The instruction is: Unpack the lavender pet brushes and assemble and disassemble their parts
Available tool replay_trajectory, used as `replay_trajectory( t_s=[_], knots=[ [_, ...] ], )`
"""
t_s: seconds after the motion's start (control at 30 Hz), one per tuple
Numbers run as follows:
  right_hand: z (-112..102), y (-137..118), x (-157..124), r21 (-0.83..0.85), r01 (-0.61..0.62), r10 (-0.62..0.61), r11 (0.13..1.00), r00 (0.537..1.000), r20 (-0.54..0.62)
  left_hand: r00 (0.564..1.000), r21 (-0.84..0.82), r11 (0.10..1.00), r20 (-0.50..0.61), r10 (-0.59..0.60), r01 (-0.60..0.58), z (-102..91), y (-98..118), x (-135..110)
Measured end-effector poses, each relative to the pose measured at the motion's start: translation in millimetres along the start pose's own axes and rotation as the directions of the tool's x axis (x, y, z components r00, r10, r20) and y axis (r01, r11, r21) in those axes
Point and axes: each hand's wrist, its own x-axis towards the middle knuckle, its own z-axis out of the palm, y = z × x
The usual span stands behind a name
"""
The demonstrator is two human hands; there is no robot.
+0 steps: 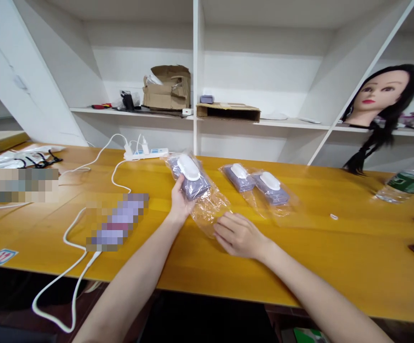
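My left hand (181,201) is closed around a purple-grey pack (196,188) with a white oval lid on top, like a wet-wipe pack, inside a clear plastic bag. The loose end of the bag (210,209) stretches down and to the right. My right hand (240,234) has its fingers closed at that bag end, just above the table. To the right lie two similar packs, a nearer one (275,195) and another (243,183) beside it, both in clear plastic with white lids facing up.
A phone-like blurred object (121,221) with a white cable lies left on the wooden table (199,271). Behind it is a power strip (146,153). A plastic bottle (405,183), a small white ring (334,216) and a mannequin head (380,95) are at right.
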Motion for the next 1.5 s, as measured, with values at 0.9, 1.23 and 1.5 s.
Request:
replay_trajectory(
  t_s=[0.9, 1.23, 1.5],
  knots=[
    [43.9, 15.0, -16.3, 0.268, -0.249, 0.301, 0.931, 0.938, -0.170, 0.996, -0.023, 0.996, -0.017, 0.085, -0.086, 1.3, -4.3, -3.6],
    [34.7, 11.2, 1.8, 0.729, -0.679, 0.846, 0.089, 0.438, 0.304, 0.999, 0.069, 0.998, 0.034, 0.012, -0.014, 6.2, -13.2, -13.3],
    [25.2, 9.9, 10.6, 0.781, -0.313, 0.749, -0.540, 0.244, 0.616, 0.992, 0.137, 0.990, 0.107, -0.061, 0.046, 9.4, -22.6, -20.6]
  ],
)
